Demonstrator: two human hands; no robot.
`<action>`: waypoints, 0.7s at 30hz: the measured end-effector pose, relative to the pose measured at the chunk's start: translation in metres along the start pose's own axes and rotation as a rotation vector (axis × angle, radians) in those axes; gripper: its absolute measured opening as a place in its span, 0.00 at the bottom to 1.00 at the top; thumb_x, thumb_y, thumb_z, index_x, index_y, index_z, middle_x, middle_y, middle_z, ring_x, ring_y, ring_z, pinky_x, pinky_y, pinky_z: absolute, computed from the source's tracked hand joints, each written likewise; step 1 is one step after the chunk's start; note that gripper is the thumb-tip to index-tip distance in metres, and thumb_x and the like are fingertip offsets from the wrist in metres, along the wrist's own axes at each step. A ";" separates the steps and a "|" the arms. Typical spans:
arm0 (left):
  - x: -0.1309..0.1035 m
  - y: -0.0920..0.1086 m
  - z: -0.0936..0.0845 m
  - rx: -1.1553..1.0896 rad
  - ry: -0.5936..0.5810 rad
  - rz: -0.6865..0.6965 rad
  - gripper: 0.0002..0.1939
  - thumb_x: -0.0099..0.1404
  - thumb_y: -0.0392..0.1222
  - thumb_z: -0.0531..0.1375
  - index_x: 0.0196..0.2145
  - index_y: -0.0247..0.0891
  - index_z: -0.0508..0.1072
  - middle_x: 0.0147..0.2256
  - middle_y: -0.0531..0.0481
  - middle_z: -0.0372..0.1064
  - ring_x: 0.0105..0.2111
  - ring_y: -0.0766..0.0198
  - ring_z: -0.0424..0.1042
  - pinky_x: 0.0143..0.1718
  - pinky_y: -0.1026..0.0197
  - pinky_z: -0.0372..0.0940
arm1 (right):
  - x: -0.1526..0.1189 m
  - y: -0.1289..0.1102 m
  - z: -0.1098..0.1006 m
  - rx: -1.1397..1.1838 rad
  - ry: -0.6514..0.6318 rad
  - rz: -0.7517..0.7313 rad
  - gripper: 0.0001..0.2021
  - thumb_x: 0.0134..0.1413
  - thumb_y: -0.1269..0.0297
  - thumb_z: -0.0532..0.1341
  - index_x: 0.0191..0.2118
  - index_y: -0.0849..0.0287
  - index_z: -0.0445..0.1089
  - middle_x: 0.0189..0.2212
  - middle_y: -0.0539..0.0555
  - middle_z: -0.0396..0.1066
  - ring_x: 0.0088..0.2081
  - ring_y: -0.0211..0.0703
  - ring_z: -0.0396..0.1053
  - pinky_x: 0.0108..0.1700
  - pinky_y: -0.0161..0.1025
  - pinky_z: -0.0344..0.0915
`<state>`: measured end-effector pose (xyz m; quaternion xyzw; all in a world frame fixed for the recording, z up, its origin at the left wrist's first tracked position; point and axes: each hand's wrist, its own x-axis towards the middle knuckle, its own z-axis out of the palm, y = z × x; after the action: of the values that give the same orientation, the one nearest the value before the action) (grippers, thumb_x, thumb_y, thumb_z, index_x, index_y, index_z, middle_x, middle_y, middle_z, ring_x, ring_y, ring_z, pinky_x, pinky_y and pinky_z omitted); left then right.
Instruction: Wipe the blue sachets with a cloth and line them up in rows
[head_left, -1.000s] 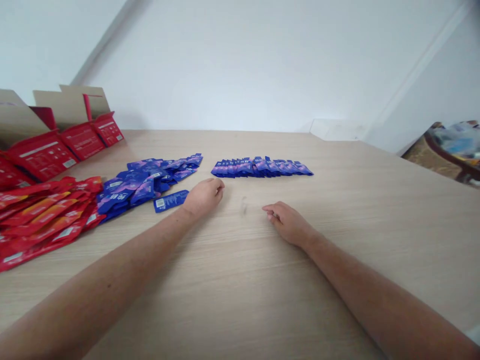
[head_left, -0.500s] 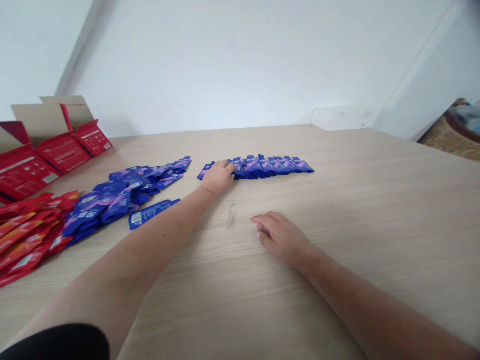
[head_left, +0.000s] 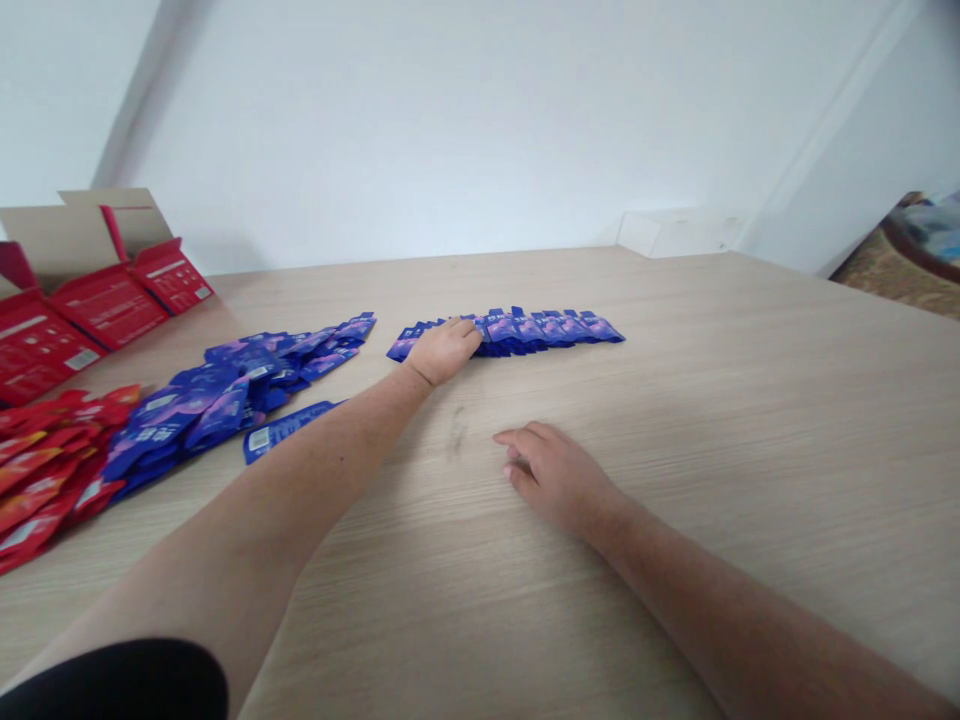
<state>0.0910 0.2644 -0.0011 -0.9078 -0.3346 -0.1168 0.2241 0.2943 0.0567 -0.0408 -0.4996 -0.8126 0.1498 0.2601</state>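
My left hand (head_left: 448,348) reaches out over a row of blue-and-purple sachets (head_left: 544,330) that overlap one another on the table. Its fingers rest on the sachets near the middle of the row and cover part of them; the fingertips are partly hidden. No sachet is lifted. My right hand (head_left: 551,470) lies nearer to me on the bare wood, holding nothing, with the index finger stretched out and the thumb apart from it. Left of my left forearm lies a single blue sachet (head_left: 281,432), its barcode up and its right end partly behind the arm.
A heap of blue sachets (head_left: 225,395) spreads across the left of the table (head_left: 675,420). Beside it lie red-and-orange sachets (head_left: 56,455). Open red cardboard boxes (head_left: 112,305) stand at the back left. A white box (head_left: 667,235) sits against the wall at the back right.
My left hand has slid a little to the right along the row, uncovering more sachets on its left side. The view has shifted slightly; my right hand keeps its pose.
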 end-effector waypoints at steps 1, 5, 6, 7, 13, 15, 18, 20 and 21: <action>0.000 0.000 0.000 0.007 0.008 0.019 0.16 0.74 0.35 0.47 0.46 0.34 0.74 0.44 0.38 0.70 0.47 0.52 0.67 0.47 0.53 0.65 | 0.000 -0.001 -0.001 -0.001 -0.004 0.006 0.21 0.58 0.68 0.62 0.57 0.54 0.72 0.49 0.59 0.74 0.50 0.52 0.69 0.58 0.50 0.64; -0.001 -0.002 0.002 0.024 0.043 0.059 0.15 0.73 0.35 0.49 0.46 0.35 0.75 0.44 0.39 0.72 0.46 0.53 0.68 0.47 0.53 0.66 | 0.000 -0.004 -0.003 -0.008 -0.010 0.008 0.21 0.58 0.69 0.61 0.58 0.57 0.72 0.49 0.58 0.74 0.51 0.49 0.69 0.58 0.48 0.63; -0.001 -0.001 0.003 0.026 0.054 0.061 0.15 0.73 0.35 0.50 0.46 0.35 0.75 0.44 0.39 0.72 0.46 0.53 0.68 0.47 0.53 0.67 | 0.000 -0.005 -0.004 -0.009 -0.007 0.008 0.21 0.58 0.70 0.61 0.58 0.58 0.72 0.49 0.58 0.74 0.51 0.49 0.68 0.58 0.47 0.63; -0.002 0.000 0.004 0.026 0.068 0.059 0.15 0.73 0.35 0.50 0.47 0.35 0.75 0.44 0.39 0.73 0.46 0.53 0.68 0.47 0.53 0.67 | 0.000 -0.005 -0.004 -0.009 -0.003 0.008 0.21 0.58 0.70 0.61 0.58 0.59 0.71 0.49 0.58 0.74 0.51 0.48 0.68 0.59 0.46 0.63; -0.032 0.001 -0.019 0.022 0.166 -0.043 0.18 0.75 0.41 0.49 0.51 0.35 0.75 0.48 0.38 0.74 0.50 0.51 0.69 0.53 0.51 0.66 | -0.001 -0.003 -0.004 0.027 -0.013 0.016 0.21 0.58 0.71 0.61 0.57 0.59 0.71 0.46 0.56 0.74 0.50 0.45 0.69 0.58 0.44 0.62; -0.056 -0.011 -0.039 0.008 0.156 -0.163 0.19 0.75 0.42 0.48 0.51 0.36 0.76 0.47 0.39 0.75 0.49 0.52 0.71 0.54 0.52 0.66 | -0.002 -0.002 -0.004 0.032 -0.010 0.008 0.20 0.58 0.71 0.61 0.57 0.59 0.71 0.45 0.56 0.74 0.49 0.45 0.69 0.58 0.44 0.63; -0.102 -0.040 -0.072 -0.009 -0.023 -0.386 0.20 0.74 0.44 0.48 0.53 0.39 0.75 0.49 0.42 0.76 0.50 0.53 0.74 0.52 0.55 0.67 | -0.003 0.002 -0.004 0.023 -0.001 -0.010 0.20 0.58 0.71 0.61 0.57 0.59 0.71 0.44 0.56 0.74 0.48 0.46 0.69 0.57 0.45 0.63; -0.134 -0.060 -0.090 -0.031 -0.263 -0.504 0.21 0.72 0.45 0.48 0.55 0.40 0.74 0.51 0.44 0.76 0.50 0.54 0.75 0.52 0.57 0.66 | -0.003 0.007 -0.003 0.012 0.003 -0.019 0.20 0.59 0.71 0.60 0.57 0.58 0.71 0.44 0.56 0.74 0.48 0.46 0.69 0.57 0.45 0.63; -0.149 -0.068 -0.096 -0.042 -0.398 -0.541 0.22 0.71 0.46 0.49 0.56 0.40 0.73 0.52 0.44 0.76 0.51 0.54 0.74 0.53 0.57 0.65 | -0.003 0.009 -0.002 0.005 0.002 -0.025 0.20 0.59 0.70 0.60 0.57 0.58 0.70 0.44 0.56 0.74 0.48 0.46 0.70 0.57 0.45 0.63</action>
<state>-0.0717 0.1806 0.0513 -0.7954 -0.5984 0.0006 0.0965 0.3032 0.0579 -0.0449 -0.4891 -0.8181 0.1481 0.2639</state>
